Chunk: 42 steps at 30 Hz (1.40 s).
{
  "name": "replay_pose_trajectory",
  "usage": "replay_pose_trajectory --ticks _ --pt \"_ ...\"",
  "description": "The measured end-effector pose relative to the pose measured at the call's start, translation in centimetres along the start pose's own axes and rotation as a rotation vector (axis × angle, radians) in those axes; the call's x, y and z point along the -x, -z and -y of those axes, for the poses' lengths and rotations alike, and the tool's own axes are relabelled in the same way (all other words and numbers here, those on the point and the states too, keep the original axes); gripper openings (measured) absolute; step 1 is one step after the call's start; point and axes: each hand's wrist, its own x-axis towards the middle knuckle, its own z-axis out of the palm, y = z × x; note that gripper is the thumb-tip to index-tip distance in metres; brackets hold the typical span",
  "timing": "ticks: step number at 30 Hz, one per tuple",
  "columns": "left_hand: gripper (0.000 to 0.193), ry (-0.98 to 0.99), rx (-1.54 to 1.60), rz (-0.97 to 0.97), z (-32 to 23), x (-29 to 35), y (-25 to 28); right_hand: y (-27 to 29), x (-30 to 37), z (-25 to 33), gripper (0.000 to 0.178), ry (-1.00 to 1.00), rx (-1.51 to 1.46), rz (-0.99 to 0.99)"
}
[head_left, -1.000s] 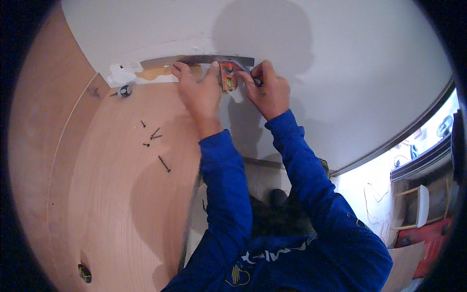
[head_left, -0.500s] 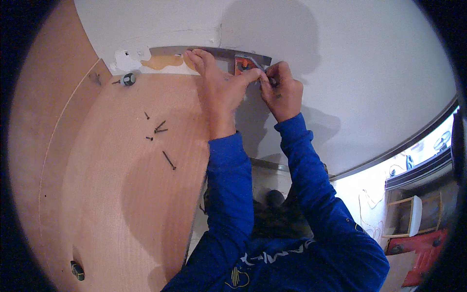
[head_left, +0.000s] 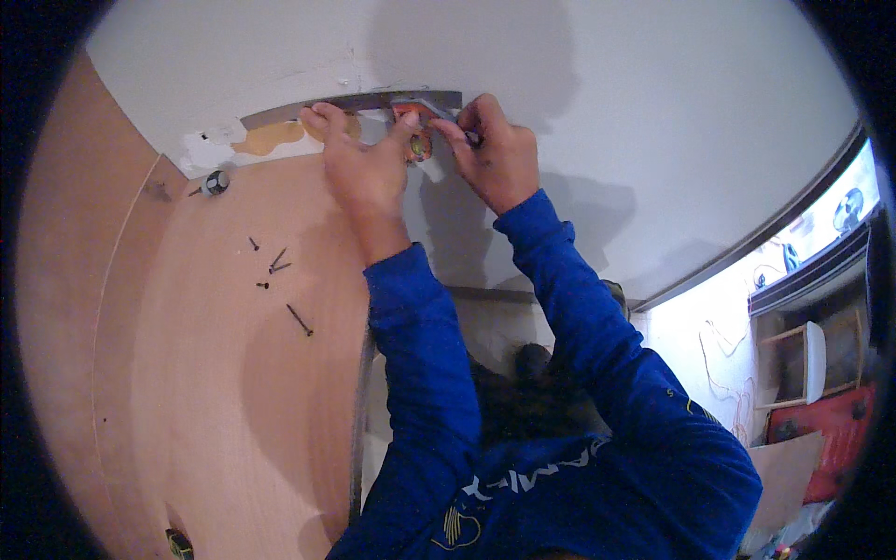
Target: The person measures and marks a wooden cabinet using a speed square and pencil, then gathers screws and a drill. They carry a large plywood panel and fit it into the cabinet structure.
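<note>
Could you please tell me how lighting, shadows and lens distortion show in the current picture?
Head view: black rim, and the metal strip looks bowed; head view: a rounded shadow darkens the white surface; head view: the bright patch at right looks washed out; head view: the screws lack fine detail.

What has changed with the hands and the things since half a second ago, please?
The left hand has drawn its thumb back leftward, from beside the right hand onto the orange tool, whose lower end shows again. The whole view has shifted too. Unchanged: the left fingertips on the strip, the right hand's grip near its right end, the loose screws.
</note>
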Motion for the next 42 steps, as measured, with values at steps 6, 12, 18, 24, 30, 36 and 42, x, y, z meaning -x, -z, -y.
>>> replay_pose_trajectory --ticks 6,12,18,24,30,36,42 --pt "0.115 -0.002 0.073 0.054 -0.2 0.1 0.4 -0.1 -0.2 0.1 0.039 0.010 0.018 -0.015" --pt "0.110 -0.076 -0.107 -0.048 0.1 0.2 -0.1 0.4 -0.3 0.1 0.034 0.024 -0.005 -0.034" --pt "0.115 0.021 0.020 0.030 0.0 0.2 0.1 0.4 -0.4 0.2 0.034 0.018 0.011 -0.004" --pt "0.111 -0.026 -0.067 -0.030 -0.1 0.1 0.1 0.1 -0.4 0.4 0.034 0.026 -0.001 -0.025" --pt "0.106 0.022 -0.100 -0.013 0.5 0.1 0.3 0.1 -0.5 0.2 0.034 0.032 -0.024 -0.027" --pt "0.100 -0.028 -0.002 -0.042 1.3 -0.7 -0.1 -0.2 -0.3 -0.1 0.034 0.052 -0.034 -0.045" --pt "0.100 0.023 0.043 -0.035 0.2 -0.4 -0.2 0.0 -0.3 0.0 0.035 0.034 -0.042 -0.042"
